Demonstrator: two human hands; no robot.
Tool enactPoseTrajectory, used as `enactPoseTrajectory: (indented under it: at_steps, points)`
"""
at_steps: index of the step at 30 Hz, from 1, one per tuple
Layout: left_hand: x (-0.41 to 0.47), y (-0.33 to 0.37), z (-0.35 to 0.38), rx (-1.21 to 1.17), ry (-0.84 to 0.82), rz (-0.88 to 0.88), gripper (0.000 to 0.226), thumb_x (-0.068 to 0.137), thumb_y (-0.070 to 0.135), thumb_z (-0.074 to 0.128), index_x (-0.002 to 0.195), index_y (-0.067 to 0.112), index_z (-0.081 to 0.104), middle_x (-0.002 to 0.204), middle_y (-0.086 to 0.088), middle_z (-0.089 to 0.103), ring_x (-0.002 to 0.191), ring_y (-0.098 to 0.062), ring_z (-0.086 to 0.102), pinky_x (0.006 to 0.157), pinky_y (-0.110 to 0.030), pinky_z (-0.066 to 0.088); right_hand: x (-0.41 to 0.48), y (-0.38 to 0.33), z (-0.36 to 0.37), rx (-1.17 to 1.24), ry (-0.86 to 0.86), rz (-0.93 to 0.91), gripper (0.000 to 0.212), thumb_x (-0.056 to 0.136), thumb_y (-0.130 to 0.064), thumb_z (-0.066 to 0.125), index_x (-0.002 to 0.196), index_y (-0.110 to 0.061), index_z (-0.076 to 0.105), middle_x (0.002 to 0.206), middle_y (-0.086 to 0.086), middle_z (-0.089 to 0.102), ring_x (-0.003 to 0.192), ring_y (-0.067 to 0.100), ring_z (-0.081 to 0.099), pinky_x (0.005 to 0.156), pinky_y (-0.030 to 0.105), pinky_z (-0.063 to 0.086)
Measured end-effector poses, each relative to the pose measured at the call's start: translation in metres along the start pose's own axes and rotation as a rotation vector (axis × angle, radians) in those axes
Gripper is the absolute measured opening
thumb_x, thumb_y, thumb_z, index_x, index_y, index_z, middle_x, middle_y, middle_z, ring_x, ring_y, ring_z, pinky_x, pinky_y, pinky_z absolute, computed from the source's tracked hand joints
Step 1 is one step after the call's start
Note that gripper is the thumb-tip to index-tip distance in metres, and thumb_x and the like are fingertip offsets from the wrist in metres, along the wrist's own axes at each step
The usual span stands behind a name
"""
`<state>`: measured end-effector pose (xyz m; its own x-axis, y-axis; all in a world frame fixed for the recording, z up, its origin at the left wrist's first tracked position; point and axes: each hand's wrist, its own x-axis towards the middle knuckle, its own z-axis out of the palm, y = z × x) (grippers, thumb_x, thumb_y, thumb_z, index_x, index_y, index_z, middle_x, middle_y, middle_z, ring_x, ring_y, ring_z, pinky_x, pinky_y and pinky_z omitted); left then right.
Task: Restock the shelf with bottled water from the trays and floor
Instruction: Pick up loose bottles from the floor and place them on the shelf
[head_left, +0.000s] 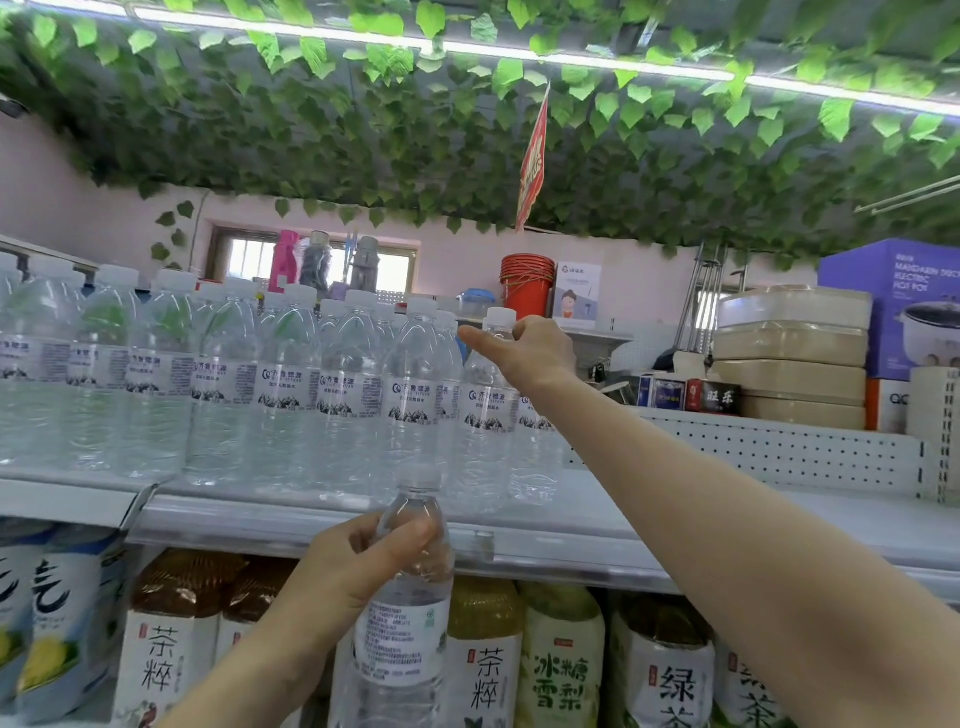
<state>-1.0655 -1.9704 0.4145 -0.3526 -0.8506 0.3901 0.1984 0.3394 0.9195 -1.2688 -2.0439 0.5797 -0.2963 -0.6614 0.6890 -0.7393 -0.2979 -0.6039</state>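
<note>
Seat the clear white-capped plastic water bottle, neck pinched by right hand, upright just right of shelved bottle row; left hand grips second clear bottle.

On the shelf, water bottles stand in rows across its left and middle. At the rows' right end, the right hand holds the end bottle by its neck. Before the shelf's front edge, the left hand holds another bottle upright. Under the shelf stand tea bottles. Behind the shelf, to the right, sit a bucket, stacked tubs and an appliance box.
</note>
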Motion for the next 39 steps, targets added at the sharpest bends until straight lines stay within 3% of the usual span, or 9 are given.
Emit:
enactPoseTrajectory:
  at_steps: [9,14,17,19,21,26,31,36,39]
  points:
    - [0.002,-0.001,0.012,0.025,-0.007,-0.007,0.073,0.049,0.066,0.076,0.096,0.010,0.077,0.097,-0.008,0.077,0.091,-0.020,0.074,0.088,-0.037,0.047,-0.003,0.003,-0.001,-0.038,-0.039,-0.100,0.062,0.079,-0.073,0.067,0.078,-0.013,0.052,0.073,0.006,0.050,0.066,0.018,0.047,0.069,0.036,0.044]
    - [0.005,0.010,0.023,0.074,-0.011,0.013,0.066,0.061,0.067,0.077,0.099,0.013,0.074,0.089,-0.001,0.078,0.078,-0.015,0.075,0.068,-0.028,0.050,-0.023,0.016,-0.022,0.160,-0.061,-0.100,0.062,0.084,-0.059,0.072,0.123,-0.013,0.059,0.111,-0.002,0.063,0.103,0.013,0.061,0.083,0.024,0.049]
    - [0.013,0.021,0.034,0.076,-0.037,0.032,0.070,0.056,0.067,0.077,0.100,0.013,0.073,0.092,-0.003,0.078,0.082,-0.018,0.075,0.079,-0.036,0.051,-0.055,0.026,-0.042,0.272,-0.042,-0.078,0.047,0.086,-0.056,0.071,0.114,-0.020,0.062,0.109,-0.002,0.067,0.103,0.015,0.065,0.092,0.037,0.058]
    - [0.021,0.029,0.044,0.087,-0.031,0.061,0.066,0.058,0.069,0.078,0.097,0.015,0.074,0.091,-0.002,0.078,0.083,-0.015,0.075,0.082,-0.036,0.050,-0.091,0.039,-0.050,0.413,-0.105,0.014,0.033,0.088,-0.049,0.070,0.106,-0.022,0.064,0.109,0.001,0.069,0.104,0.018,0.067,0.092,0.040,0.060]
    - [0.030,0.037,0.055,0.119,-0.028,0.096,0.056,0.069,0.068,0.073,0.093,0.018,0.076,0.090,0.001,0.078,0.083,-0.009,0.073,0.085,-0.035,0.048,-0.129,0.054,-0.052,0.572,-0.228,0.141,0.043,0.087,-0.052,0.068,0.111,-0.016,0.068,0.114,0.006,0.071,0.109,0.020,0.069,0.089,0.039,0.062]
    - [0.048,0.055,0.087,0.110,-0.085,0.133,0.052,0.074,0.072,0.064,0.089,0.024,0.079,0.094,0.000,0.078,0.093,-0.020,0.071,0.107,-0.051,0.043,-0.174,0.084,-0.058,0.720,-0.471,0.371,0.061,0.090,-0.063,0.048,0.123,-0.016,0.069,0.117,0.010,0.075,0.111,0.029,0.070,0.100,0.050,0.055]
    - [0.059,0.065,0.115,0.010,-0.129,0.132,0.063,0.075,0.066,0.058,0.109,0.014,0.072,0.103,-0.006,0.077,0.100,-0.024,0.072,0.103,-0.052,0.048,-0.186,0.106,-0.086,0.909,-0.622,0.326,0.052,0.103,-0.050,0.044,0.139,-0.017,0.062,0.140,0.015,0.062,0.130,0.034,0.059,0.108,0.047,0.048]
    - [0.067,0.072,0.129,-0.059,-0.158,0.157,0.060,0.082,0.064,0.059,0.118,0.017,0.069,0.114,-0.006,0.074,0.111,-0.027,0.068,0.103,-0.058,0.048,-0.185,0.114,-0.094,0.902,-0.498,0.304,0.085,0.074,-0.052,0.084,0.132,0.002,0.058,0.129,0.026,0.065,0.116,0.040,0.065,0.101,0.056,0.052]
    - [0.072,0.076,0.138,0.012,-0.181,0.232,0.072,0.064,0.066,0.076,0.115,0.016,0.068,0.108,-0.005,0.075,0.111,-0.021,0.067,0.104,-0.056,0.046,-0.185,0.109,-0.089,0.649,-0.341,0.290,0.105,0.040,-0.064,0.096,0.124,-0.014,0.059,0.115,0.008,0.074,0.105,0.028,0.073,0.096,0.050,0.057]
